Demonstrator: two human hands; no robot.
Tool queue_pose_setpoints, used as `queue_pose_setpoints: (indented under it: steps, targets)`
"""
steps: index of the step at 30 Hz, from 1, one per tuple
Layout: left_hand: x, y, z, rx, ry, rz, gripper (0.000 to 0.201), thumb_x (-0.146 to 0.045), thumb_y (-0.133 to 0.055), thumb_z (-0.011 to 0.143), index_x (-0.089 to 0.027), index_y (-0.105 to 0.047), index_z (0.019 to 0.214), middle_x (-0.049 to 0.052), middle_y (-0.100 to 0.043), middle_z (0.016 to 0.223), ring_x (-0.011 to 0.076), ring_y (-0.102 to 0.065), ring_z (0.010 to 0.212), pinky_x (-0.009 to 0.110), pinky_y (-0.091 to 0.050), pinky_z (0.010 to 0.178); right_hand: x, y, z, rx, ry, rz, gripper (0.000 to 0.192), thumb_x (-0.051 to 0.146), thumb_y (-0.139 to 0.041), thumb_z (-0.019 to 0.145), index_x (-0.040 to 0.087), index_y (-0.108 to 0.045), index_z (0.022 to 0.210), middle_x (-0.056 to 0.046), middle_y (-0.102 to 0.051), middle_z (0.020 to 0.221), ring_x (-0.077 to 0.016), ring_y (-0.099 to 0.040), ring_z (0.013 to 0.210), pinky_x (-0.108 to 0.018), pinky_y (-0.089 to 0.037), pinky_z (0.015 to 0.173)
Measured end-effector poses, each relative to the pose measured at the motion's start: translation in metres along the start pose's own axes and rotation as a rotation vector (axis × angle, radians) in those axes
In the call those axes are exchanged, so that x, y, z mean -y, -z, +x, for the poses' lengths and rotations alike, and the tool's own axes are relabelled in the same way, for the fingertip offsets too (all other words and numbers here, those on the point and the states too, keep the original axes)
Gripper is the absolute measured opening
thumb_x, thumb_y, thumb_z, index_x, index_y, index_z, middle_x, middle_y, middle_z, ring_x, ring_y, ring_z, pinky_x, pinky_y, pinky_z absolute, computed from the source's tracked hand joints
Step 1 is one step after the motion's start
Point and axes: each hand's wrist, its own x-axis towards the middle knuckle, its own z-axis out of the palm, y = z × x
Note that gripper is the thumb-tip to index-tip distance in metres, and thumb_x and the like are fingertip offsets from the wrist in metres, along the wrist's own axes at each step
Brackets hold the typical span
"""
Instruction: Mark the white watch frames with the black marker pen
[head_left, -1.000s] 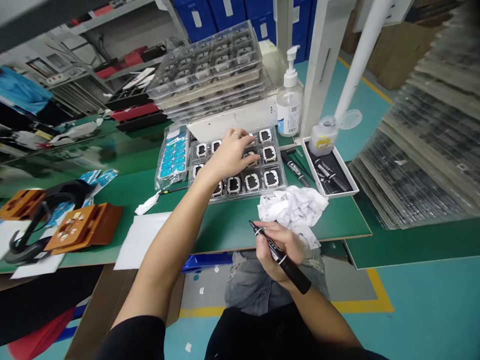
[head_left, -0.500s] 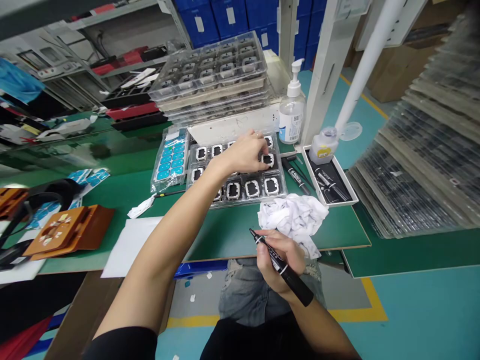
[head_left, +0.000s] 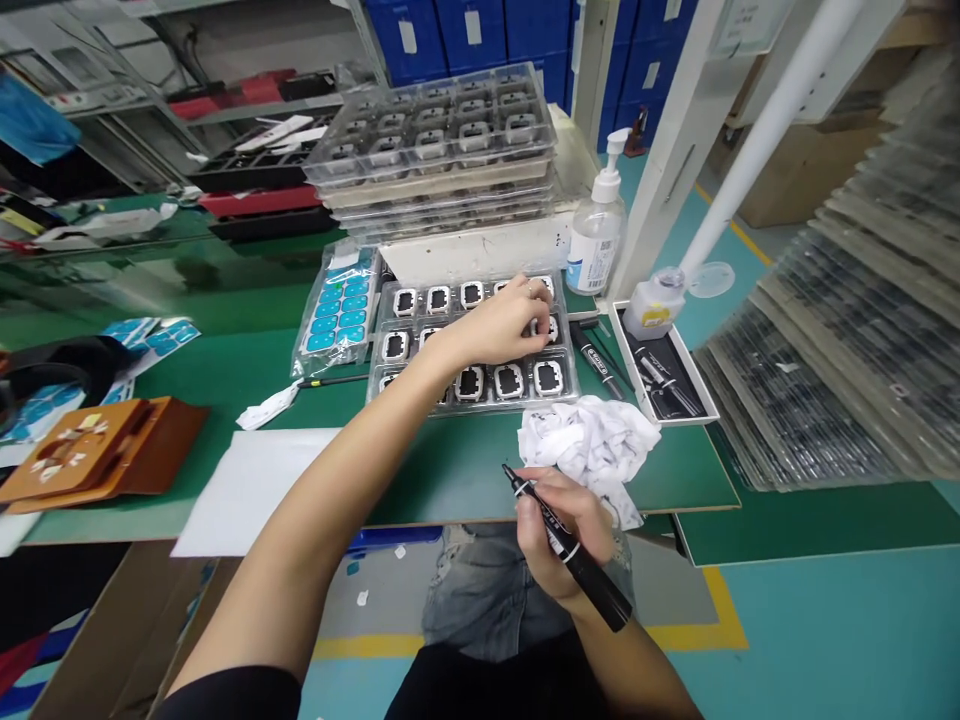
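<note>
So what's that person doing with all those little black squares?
A person sits at a green table. Their left hand reaches into a clear tray of small black squares with white rims, fingers on one near the tray's right side. Their right hand holds a black marker, tip uncapped, near a crumpled white cloth. More trays are stacked behind, beside a pump bottle.

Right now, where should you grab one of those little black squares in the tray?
Probably by its white rim, pinching two opposite edges from straight above. Each black square part sits flat in its own pocket of the clear tray, so the sides are walled in and only the top is free. The left hand reaches down there.
</note>
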Motion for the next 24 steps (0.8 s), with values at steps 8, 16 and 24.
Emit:
queue_pose_setpoints:
  steps: [8,16,24]
  targets:
    - [-0.041,0.025,-0.108,-0.238,0.155,-0.819,0.026,-0.043,-0.078,0.118,-0.023,-0.065,0.107,0.017,-0.085,0.146,0.0258,-0.087,0.116,0.037,-0.075,0.089,0.003,0.009,0.001,0.047,-0.003,-0.05,0.023,0.011,-0.074,0.11,0.025,-0.068,0.128,0.001,-0.079,0.084,-0.0276,-0.091,0.086,-0.048,-0.085,0.085]
    - [-0.076,-0.036,-0.216,-0.697,0.312,-1.074,0.039,-0.037,-0.109,0.088,-0.029,-0.086,0.118,0.015,-0.082,0.131,0.0256,-0.08,0.097,0.033,-0.071,0.063,-0.001,0.005,0.001,0.019,0.028,0.016,0.027,0.009,-0.073,0.111,0.023,-0.072,0.135,0.003,-0.075,0.081,-0.0192,-0.073,0.061,-0.051,-0.086,0.081]
    - [-0.098,-0.076,-0.223,-0.699,0.497,-0.986,0.044,-0.031,-0.109,0.089,-0.029,-0.081,0.122,0.012,-0.081,0.136,0.019,-0.076,0.085,0.038,-0.072,0.077,-0.006,0.008,-0.003,0.022,0.046,-0.023,0.035,0.007,-0.077,0.107,0.023,-0.075,0.138,0.003,-0.076,0.084,-0.0199,-0.075,0.062,-0.053,-0.087,0.08]
